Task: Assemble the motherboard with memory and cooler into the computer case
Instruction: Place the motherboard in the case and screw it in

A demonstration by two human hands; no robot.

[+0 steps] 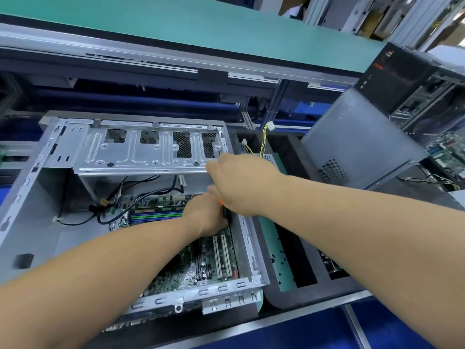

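Note:
An open silver computer case point(47, 187) lies on its side before me. The green motherboard point(186, 270) sits inside it, with blue and green memory slots point(156, 213) and two white expansion slots point(222, 255) showing. Deep in the case's right side, my left hand point(205, 214) has its fingers curled down on something black that it hides. Just above it, my right hand point(242, 183) grips a tool; only a sliver of orange point(220, 201) peeks out. The cooler is not visible; my hands cover that spot.
Black cables point(108, 210) loop over the motherboard's far left corner. A silver drive cage point(148, 149) spans the case's far side. Yellow-black power wires point(264, 139) hang to the right. Black foam trays point(297, 253) and another grey case point(359, 144) stand at the right.

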